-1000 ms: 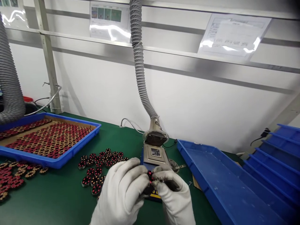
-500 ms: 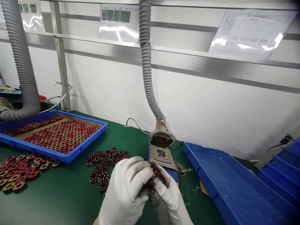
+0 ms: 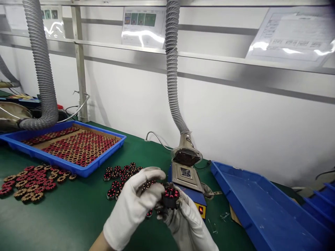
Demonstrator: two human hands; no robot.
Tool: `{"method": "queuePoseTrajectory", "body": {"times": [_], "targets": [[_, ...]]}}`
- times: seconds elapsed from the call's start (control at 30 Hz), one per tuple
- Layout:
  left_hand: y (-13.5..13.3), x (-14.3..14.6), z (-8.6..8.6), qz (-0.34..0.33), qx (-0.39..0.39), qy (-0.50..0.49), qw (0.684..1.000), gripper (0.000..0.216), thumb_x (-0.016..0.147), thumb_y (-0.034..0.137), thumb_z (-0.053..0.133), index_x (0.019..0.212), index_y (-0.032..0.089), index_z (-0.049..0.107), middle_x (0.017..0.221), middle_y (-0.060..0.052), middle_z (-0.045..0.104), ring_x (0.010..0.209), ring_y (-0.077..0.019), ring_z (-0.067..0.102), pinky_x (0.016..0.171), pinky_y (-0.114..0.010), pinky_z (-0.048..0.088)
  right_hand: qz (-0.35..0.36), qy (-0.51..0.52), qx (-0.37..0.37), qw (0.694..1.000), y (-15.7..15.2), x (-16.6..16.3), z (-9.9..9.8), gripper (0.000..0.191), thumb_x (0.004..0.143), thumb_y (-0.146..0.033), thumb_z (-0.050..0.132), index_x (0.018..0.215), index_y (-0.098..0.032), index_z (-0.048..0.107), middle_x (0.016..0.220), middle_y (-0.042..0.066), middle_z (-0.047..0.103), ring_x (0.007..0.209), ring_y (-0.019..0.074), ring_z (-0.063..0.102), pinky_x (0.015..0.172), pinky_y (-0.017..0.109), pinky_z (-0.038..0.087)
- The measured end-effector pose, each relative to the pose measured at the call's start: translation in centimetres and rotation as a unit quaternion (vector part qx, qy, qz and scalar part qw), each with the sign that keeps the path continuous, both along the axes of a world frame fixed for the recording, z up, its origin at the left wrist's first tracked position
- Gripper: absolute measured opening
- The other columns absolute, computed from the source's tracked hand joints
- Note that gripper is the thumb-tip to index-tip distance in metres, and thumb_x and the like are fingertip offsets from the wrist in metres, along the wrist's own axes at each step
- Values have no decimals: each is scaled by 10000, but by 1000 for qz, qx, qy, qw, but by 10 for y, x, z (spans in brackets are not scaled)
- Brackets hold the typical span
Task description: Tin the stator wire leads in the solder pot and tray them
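Observation:
A small round motor part (image 3: 171, 198) with red-wound coils on a black base is held in the fingers of my right hand (image 3: 190, 219), which wears a white glove with darkened fingertips. My left hand (image 3: 133, 204), also gloved in white, is curved beside the part on its left. Its thumb and fingers are apart, and coil parts show through the gap. Whether its fingertips touch the held part I cannot tell. Behind my left hand, several similar round motor parts (image 3: 115, 184) stand grouped on the green table (image 3: 78, 216).
Behind my right hand sits a blue heating unit with a metal plate (image 3: 187, 174), under an exhaust hose (image 3: 172, 66). At left are a blue tray (image 3: 83, 170) of red and copper coil rings and a loose pile of rings (image 3: 31, 183). At right lies another blue tray (image 3: 261, 205).
The view has shifted left. My left hand has drawn back and opened from around the motor part, which now shows more fully in my right hand.

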State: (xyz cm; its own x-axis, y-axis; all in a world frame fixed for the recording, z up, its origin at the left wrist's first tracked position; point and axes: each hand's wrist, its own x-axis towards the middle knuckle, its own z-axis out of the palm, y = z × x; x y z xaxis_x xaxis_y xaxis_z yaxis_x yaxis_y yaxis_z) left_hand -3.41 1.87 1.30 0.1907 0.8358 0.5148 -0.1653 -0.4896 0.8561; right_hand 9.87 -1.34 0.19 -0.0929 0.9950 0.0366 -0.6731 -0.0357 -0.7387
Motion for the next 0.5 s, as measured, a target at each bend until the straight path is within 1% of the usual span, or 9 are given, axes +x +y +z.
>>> {"method": "queuePoseTrajectory", "body": {"times": [0.07,0.13,0.17,0.23,0.3,0.37,0.4,0.43,0.5], "targets": [[-1,1,2,-33,20,43,998,256,715,110,573,925,234,648,1031,-18,613,955,-168,564,812,-197,453,-10,7,8,1000,2,-3,-1,317,640,-273,764,932,-203,661,930,63,697,732,173,655,662,301,530],[-1,3,2,-47,45,36,997,208,702,92,563,832,212,671,960,-26,633,910,-170,575,794,-202,462,-14,11,17,1000,3,-4,-1,318,629,-257,773,921,-201,661,920,53,697,744,168,653,690,296,524],[0,4,1,-41,53,21,998,185,697,87,552,778,201,674,905,-29,643,885,-170,579,787,-205,465,-9,14,17,1000,3,-4,-1,318,627,-249,774,920,-200,661,912,49,698,745,166,653,691,291,523],[2,3,0,1,48,-8,999,171,691,81,538,726,188,666,823,-27,650,840,-166,587,761,-203,473,17,19,10,1000,2,-1,-1,321,631,-247,772,928,-198,662,897,48,702,739,163,655,675,277,523],[2,0,0,63,31,-33,997,162,729,93,519,727,181,655,806,-25,650,807,-157,594,739,-205,483,54,29,-1,998,1,4,-1,321,653,-287,756,945,-192,664,879,55,707,719,159,658,637,258,522],[1,-3,1,94,34,-30,995,151,774,116,514,774,178,652,863,-33,649,839,-162,597,759,-220,491,86,49,-4,995,0,8,-2,320,677,-365,727,939,-189,671,862,63,712,708,163,660,612,254,520],[0,-4,2,86,47,-5,995,138,769,123,544,831,183,651,933,-39,640,883,-171,593,786,-233,490,97,60,-4,994,0,9,-3,324,683,-406,711,923,-191,676,867,66,712,722,170,659,614,263,520],[-1,-4,3,66,69,32,995,185,741,118,590,900,195,644,1005,-43,622,932,-183,581,817,-248,485,101,68,-4,993,1,9,-4,332,683,-441,698,906,-195,680,887,69,709,754,182,656,629,279,522],[-2,-2,3,27,130,106,985,402,676,76,658,1040,236,600,1112,-39,579,1011,-195,548,877,-273,465,93,74,-9,993,3,7,-6,355,670,-493,686,885,-210,679,940,70,698,844,206,639,675,317,521]]}}
